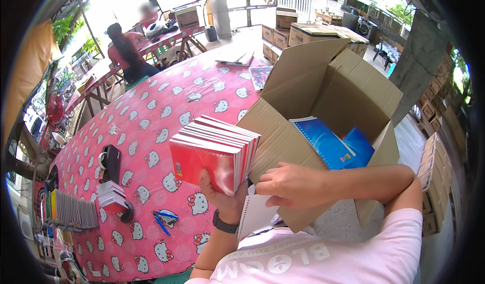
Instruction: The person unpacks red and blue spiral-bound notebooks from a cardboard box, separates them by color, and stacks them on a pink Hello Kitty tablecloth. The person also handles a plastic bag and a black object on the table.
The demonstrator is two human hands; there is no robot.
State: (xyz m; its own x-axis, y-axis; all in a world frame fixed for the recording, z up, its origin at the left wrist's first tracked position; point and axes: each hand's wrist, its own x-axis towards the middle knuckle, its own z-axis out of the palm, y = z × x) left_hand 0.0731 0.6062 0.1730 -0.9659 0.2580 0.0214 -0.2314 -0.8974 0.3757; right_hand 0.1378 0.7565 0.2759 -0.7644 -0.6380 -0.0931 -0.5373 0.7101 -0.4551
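My left hand (226,199) is closed around the bottom of a thick stack of red spiral notebooks (204,160), held upright over the table. My right arm bends across my body, and my right hand (285,185) grips a small spiral notebook (256,214) with a white face showing, close to my left wrist. Right beside both hands stands an open cardboard box (283,147), its flaps spread. Inside it lie blue spiral notebooks (328,141), some tilted against each other. The depth of the box is partly hidden by a flap and my arm.
A pink patterned cloth covers the table (166,127). On it are blue-handled pliers (164,221), a black tape dispenser (111,164), a small notebook stack (112,195) and a long notebook row (73,211). Cartons (283,29) are piled behind; a seated person (126,52) is at another table.
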